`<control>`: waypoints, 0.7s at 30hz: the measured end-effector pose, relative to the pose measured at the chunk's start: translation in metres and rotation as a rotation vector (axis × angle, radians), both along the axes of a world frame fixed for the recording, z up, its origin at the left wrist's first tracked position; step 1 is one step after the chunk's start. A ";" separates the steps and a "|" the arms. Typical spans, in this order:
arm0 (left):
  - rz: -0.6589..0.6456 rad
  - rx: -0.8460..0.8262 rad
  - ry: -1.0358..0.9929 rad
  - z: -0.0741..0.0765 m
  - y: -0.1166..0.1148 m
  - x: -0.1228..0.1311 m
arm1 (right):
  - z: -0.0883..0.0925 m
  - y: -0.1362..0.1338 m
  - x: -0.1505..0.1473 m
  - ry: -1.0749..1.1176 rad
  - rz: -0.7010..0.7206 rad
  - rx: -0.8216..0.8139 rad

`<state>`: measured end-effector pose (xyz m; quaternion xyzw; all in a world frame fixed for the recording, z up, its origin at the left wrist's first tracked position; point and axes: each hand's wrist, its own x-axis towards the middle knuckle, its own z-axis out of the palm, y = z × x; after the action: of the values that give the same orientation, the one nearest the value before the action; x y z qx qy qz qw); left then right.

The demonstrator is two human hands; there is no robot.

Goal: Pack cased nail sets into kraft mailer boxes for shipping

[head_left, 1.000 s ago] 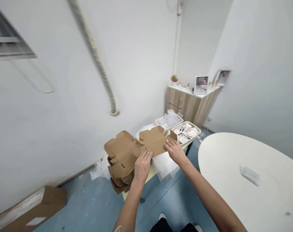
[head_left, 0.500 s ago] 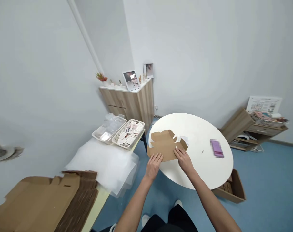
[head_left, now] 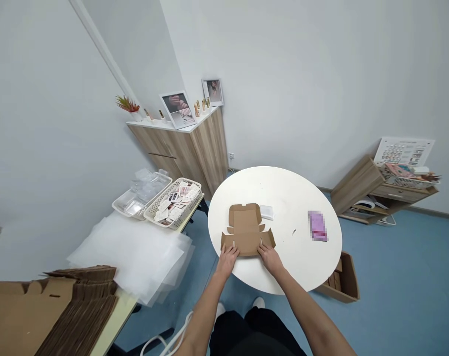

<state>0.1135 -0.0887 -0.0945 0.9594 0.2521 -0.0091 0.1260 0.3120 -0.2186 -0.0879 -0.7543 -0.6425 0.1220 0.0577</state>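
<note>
An unfolded brown cardboard mailer box [head_left: 247,227] lies on the white round table [head_left: 298,267], its side flaps tilted up. At its near left corner, my left hand [head_left: 227,260] holds the edge with the fingers over the board. My right hand [head_left: 271,259] grips the near right part in the same way. The thumbs are hard to make out. Just beyond the box sits a small clear-white packet [head_left: 266,212]. A purple packet [head_left: 317,226], blurred in the picture, lies to the right, with a tiny dark item [head_left: 293,232] between.
To the left, a side table holds a stack of flat cardboard boxes [head_left: 79,309], translucent sheets [head_left: 135,252], a basket of cards [head_left: 172,205] and a tray of clear plastic pieces [head_left: 141,193]. An open carton [head_left: 345,282] stands on the floor by the table's right edge.
The cardboard box has come down and nearer, now squared to me on the table. Both hands have moved to its near edge. The camera view has shifted right.
</note>
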 end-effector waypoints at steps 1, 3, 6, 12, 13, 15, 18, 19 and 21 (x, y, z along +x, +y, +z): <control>0.016 -0.002 0.010 0.001 -0.002 0.002 | 0.003 0.001 0.001 0.015 -0.004 -0.040; 0.042 -0.013 0.026 0.004 -0.005 0.006 | 0.009 0.003 0.001 0.037 -0.037 -0.108; 0.082 -0.041 0.048 0.008 -0.007 0.013 | 0.015 0.007 0.001 0.062 -0.099 -0.154; 0.148 -0.050 0.020 0.013 -0.008 0.021 | 0.016 0.027 0.001 0.093 -0.113 -0.230; 0.130 -0.042 0.001 0.013 -0.010 0.020 | 0.015 0.031 0.001 0.093 -0.117 -0.239; 0.054 -0.032 -0.041 0.012 -0.014 0.018 | 0.014 0.040 0.000 0.093 -0.127 -0.260; -0.099 -0.033 -0.072 0.008 -0.019 0.011 | 0.013 0.051 -0.001 0.089 -0.149 -0.284; -0.134 -0.033 -0.069 0.005 -0.019 0.008 | 0.013 0.053 -0.001 0.087 -0.158 -0.286; -0.178 -0.040 -0.046 0.000 -0.016 0.005 | 0.013 0.057 -0.003 0.083 -0.176 -0.279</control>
<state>0.1188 -0.1052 -0.0942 0.9753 0.1628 -0.0030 0.1495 0.3094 -0.1617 -0.0744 -0.8027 -0.5479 0.2354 -0.0108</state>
